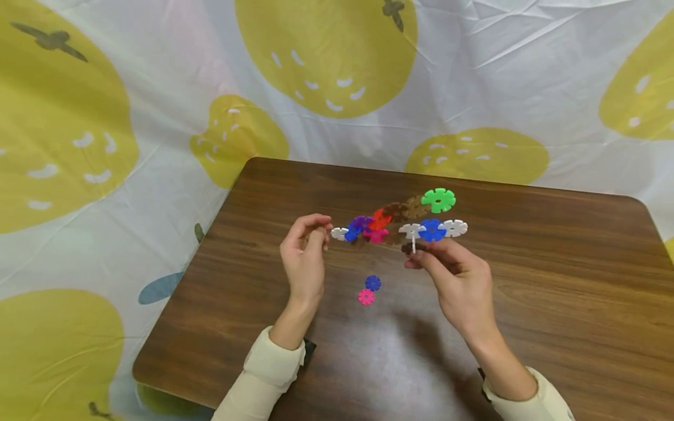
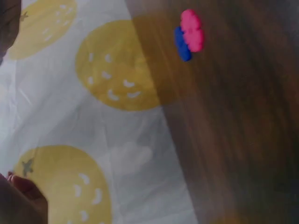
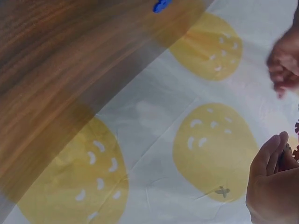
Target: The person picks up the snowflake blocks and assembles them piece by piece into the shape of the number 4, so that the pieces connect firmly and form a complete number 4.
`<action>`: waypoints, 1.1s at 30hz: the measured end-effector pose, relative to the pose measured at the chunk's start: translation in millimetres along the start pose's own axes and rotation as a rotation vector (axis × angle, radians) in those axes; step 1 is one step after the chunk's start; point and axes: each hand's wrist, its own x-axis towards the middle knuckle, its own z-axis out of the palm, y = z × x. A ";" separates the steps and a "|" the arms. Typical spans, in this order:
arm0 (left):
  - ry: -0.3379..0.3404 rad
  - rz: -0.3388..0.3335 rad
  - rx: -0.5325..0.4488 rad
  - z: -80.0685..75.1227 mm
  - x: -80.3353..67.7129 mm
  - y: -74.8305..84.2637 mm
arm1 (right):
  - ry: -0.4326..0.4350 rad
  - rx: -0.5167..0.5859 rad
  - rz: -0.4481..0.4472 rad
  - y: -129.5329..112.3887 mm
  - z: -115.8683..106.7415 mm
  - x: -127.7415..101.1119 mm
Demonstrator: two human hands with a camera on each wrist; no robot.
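From the head camera, your right hand [image 1: 455, 275] pinches the lower edge of a chain of interlocking plastic discs [image 1: 400, 222], held above the wooden table [image 1: 553, 280]. The chain runs from a white disc [image 1: 339, 234] at its 9 o'clock end to a green disc [image 1: 438, 200] at about 1 o'clock. Your left hand [image 1: 304, 257] has its fingers curled, fingertips just beside that white end disc; you cannot tell whether they grip it. A loose blue disc [image 1: 372, 283] and pink disc [image 1: 365, 297] lie touching on the table at 6 o'clock from the chain, between your hands.

From the left wrist camera, the pink disc [image 2: 192, 30] overlaps the blue disc [image 2: 182, 44] on the table, at 1 o'clock in the frame; the fruit-print cloth [image 2: 93, 116] fills the left.

From the right wrist camera, your right hand [image 3: 273, 186] sits at 4 o'clock, blurred.
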 end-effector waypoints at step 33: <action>-0.285 -0.329 -0.401 45.9 -10.5 -0.2 | -0.018 0.017 0.003 1.8 22.0 2.5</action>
